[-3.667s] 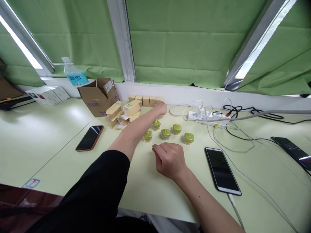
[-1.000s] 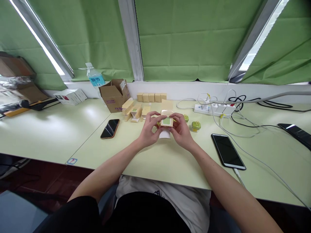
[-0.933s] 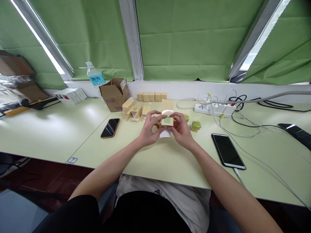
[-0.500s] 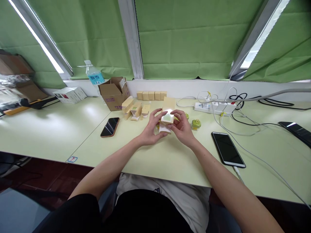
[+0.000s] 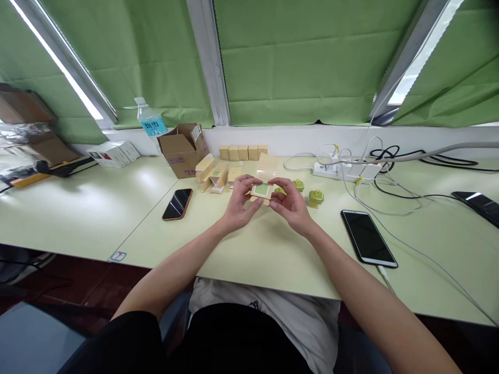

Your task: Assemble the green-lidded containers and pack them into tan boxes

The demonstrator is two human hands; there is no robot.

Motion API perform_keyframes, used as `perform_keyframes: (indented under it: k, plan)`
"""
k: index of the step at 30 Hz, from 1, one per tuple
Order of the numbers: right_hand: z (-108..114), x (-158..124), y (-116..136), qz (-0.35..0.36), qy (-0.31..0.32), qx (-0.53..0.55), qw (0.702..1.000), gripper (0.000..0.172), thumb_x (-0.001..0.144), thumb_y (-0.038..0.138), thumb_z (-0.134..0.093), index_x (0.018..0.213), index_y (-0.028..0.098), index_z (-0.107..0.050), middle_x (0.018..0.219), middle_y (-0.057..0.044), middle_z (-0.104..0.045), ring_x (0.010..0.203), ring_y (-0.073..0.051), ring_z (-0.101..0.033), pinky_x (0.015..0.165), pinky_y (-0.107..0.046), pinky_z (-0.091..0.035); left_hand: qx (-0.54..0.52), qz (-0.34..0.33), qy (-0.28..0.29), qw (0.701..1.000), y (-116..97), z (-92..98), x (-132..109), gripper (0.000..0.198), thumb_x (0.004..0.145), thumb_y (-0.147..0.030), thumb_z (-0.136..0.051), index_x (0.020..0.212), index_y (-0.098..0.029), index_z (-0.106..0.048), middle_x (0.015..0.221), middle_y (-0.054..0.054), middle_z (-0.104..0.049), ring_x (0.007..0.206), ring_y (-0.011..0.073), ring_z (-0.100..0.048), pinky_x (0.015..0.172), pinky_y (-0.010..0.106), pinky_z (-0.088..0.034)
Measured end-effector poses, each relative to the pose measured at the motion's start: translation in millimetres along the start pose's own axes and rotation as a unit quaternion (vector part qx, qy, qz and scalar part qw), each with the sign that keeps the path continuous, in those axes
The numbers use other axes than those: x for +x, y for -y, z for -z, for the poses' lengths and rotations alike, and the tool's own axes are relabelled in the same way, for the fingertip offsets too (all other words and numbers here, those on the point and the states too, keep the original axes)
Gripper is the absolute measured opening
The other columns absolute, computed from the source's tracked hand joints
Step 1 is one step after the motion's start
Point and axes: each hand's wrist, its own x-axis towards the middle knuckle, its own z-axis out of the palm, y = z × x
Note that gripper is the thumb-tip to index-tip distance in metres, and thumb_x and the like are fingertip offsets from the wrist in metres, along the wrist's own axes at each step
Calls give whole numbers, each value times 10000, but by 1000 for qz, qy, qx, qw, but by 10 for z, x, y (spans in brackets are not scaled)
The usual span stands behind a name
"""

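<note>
Between both hands is a small cream cardboard box [image 5: 262, 190] with a green square on its face, held above the table. My left hand [image 5: 240, 203] grips its left side, thumb at the lower edge and fingers along the top. On the right side, my right hand [image 5: 291, 206] pinches the box between thumb and fingers. Behind it a pale flap or sheet [image 5: 267, 164] sticks up; whether it joins the box I cannot tell. Small green-lidded containers [image 5: 315, 197] stand just right of my right hand, one partly hidden by the fingers.
Several cream cartons [image 5: 212, 174] lie left of my hands, and a row of small boxes [image 5: 244, 152] lines the wall. A brown carton [image 5: 183, 153] and a water bottle [image 5: 151, 120] stand behind. Phones [image 5: 177, 204] flank my arms. A power strip [image 5: 345, 170] with cables sits right.
The box has tipped so its green-square face shows more fully, and its lower white flap is now folded in or hidden. Both hands have shifted slightly, still holding it.
</note>
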Motion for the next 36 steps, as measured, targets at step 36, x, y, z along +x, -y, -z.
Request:
perform_keyframes:
  k: [36]
  plan:
    - [133, 8, -176, 62, -37, -509, 858, 460, 1000, 130, -523, 1434, 203, -654, 1432, -170, -755, 1321, -350, -675, 1114, -533, -548, -101, 117, 81, 985, 22, 856, 347, 710, 655, -407, -1088, 1258, -213, -768, 1395, 167, -765, 1369, 372, -718, 1139, 477, -615]
